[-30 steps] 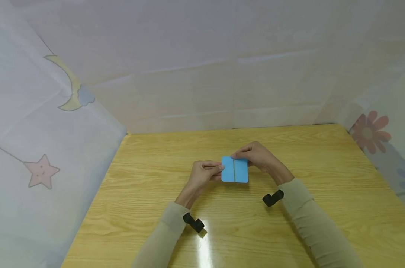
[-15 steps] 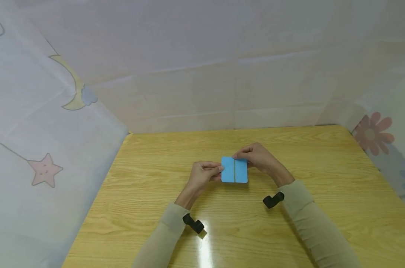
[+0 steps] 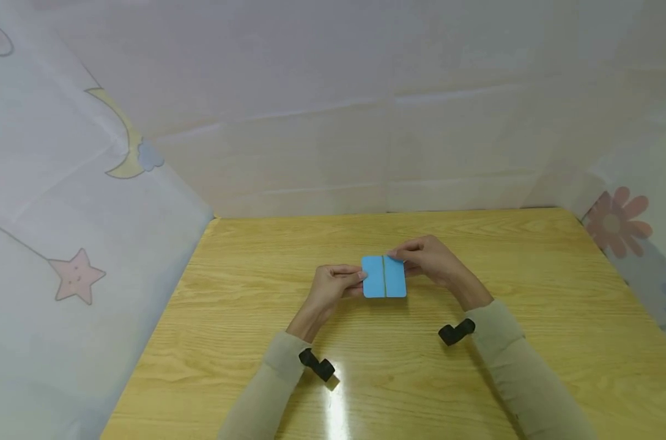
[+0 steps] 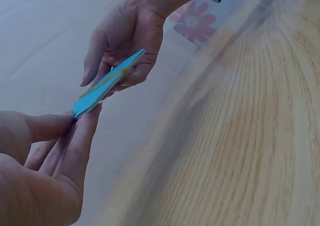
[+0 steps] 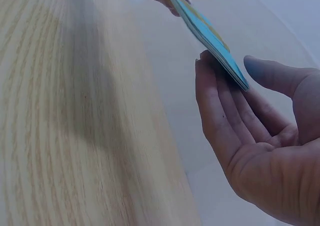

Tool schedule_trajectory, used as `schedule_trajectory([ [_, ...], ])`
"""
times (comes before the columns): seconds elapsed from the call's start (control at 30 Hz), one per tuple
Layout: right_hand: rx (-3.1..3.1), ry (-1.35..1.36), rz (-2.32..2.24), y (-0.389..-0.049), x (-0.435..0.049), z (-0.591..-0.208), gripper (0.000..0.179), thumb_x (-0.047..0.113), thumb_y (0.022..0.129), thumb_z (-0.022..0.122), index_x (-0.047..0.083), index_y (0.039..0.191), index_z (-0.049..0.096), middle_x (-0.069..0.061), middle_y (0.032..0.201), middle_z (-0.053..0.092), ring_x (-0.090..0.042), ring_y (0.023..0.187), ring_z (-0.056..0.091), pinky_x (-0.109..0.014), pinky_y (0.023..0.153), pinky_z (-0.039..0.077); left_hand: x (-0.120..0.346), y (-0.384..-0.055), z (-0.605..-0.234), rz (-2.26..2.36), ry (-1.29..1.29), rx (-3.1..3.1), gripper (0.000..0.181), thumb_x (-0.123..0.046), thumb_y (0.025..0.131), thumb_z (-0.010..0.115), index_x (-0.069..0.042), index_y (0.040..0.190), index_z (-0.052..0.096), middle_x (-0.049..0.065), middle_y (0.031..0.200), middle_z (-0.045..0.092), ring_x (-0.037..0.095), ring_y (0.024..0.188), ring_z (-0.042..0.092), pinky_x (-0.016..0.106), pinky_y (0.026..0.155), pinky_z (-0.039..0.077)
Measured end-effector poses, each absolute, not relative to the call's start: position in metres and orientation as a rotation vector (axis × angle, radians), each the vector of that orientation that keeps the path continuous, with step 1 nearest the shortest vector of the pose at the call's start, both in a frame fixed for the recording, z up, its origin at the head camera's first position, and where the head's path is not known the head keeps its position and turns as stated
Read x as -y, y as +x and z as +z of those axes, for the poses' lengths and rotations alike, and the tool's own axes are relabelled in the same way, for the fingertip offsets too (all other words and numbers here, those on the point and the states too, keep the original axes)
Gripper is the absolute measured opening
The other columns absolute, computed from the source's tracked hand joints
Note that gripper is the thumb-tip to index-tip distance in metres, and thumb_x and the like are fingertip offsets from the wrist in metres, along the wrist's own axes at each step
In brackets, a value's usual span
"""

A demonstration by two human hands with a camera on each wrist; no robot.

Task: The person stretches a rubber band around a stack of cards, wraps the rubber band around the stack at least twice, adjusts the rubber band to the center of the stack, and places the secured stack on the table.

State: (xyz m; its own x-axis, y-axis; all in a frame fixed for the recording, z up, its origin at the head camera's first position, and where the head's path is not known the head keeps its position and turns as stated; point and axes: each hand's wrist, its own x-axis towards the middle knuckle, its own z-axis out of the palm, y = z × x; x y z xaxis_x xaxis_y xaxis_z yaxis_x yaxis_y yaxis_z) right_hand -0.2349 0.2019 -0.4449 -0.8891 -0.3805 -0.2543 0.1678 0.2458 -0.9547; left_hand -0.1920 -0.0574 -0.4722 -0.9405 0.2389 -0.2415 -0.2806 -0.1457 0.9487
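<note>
A thin stack of light-blue cards (image 3: 372,280) with rounded corners is held up over the table, a yellowish rubber band (image 3: 384,284) round its middle. My left hand (image 3: 327,290) pinches its left edge, thumb in front and fingers behind. At the upper right corner is my right hand (image 3: 434,260). In the right wrist view, the fingers (image 5: 215,95) of that hand extend behind the stack, touching its back. Its thumb (image 5: 275,75) stands off the front face, with a gap between. Layered edges show along the side of the cards (image 4: 107,88) in the left wrist view.
The wood-grain table (image 3: 244,342) spreads beneath both hands. Pale cloth (image 3: 310,122) hangs behind it and at both sides, printed with a moon, a star (image 3: 78,276) and flowers (image 3: 613,221). Each wrist carries a black camera (image 3: 456,332).
My right hand has shifted a little to the right along the top edge of the stack. The left hand keeps its pinch, and the cards have barely moved.
</note>
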Motion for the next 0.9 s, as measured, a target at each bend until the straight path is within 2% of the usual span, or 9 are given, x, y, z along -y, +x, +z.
schedule_trajectory([
  [0.13, -2.062, -0.159, -1.709, -0.232, -0.205, -0.446, 0.047, 0.025, 0.104, 0.069, -0.011, 0.134, 0.065, -0.006, 0.106, 0.077, -0.018, 0.090, 0.077, -0.041, 0.089, 0.069, 0.058, -0.193, -0.473, 2.164, -0.062, -1.761, 0.026, -0.002, 0.096, 0.075, 0.009, 0.120, 0.074, 0.008, 0.091, 0.081, 0.015, 0.077, 0.079, 0.030, 0.079, 0.069],
  [0.3, -2.029, -0.140, -1.749, -0.226, -0.209, -0.450, 0.049, 0.024, 0.104, 0.070, -0.013, 0.134, 0.063, -0.008, 0.107, 0.078, -0.020, 0.094, 0.079, -0.048, 0.096, 0.067, 0.061, -0.194, -0.474, 2.183, -0.089, -1.726, 0.027, -0.001, 0.095, 0.076, 0.009, 0.120, 0.074, 0.007, 0.090, 0.081, 0.016, 0.077, 0.079, 0.031, 0.080, 0.070],
  [0.9, -1.914, -0.099, -1.938, -0.211, -0.216, -0.462, 0.047, 0.008, 0.101, 0.071, -0.018, 0.137, 0.057, 0.002, 0.100, 0.080, -0.014, 0.091, 0.079, -0.036, 0.091, 0.068, 0.061, -0.196, -0.473, 2.197, -0.104, -1.728, 0.027, 0.001, 0.095, 0.075, 0.009, 0.120, 0.074, 0.003, 0.088, 0.080, 0.014, 0.076, 0.078, 0.028, 0.077, 0.069],
])
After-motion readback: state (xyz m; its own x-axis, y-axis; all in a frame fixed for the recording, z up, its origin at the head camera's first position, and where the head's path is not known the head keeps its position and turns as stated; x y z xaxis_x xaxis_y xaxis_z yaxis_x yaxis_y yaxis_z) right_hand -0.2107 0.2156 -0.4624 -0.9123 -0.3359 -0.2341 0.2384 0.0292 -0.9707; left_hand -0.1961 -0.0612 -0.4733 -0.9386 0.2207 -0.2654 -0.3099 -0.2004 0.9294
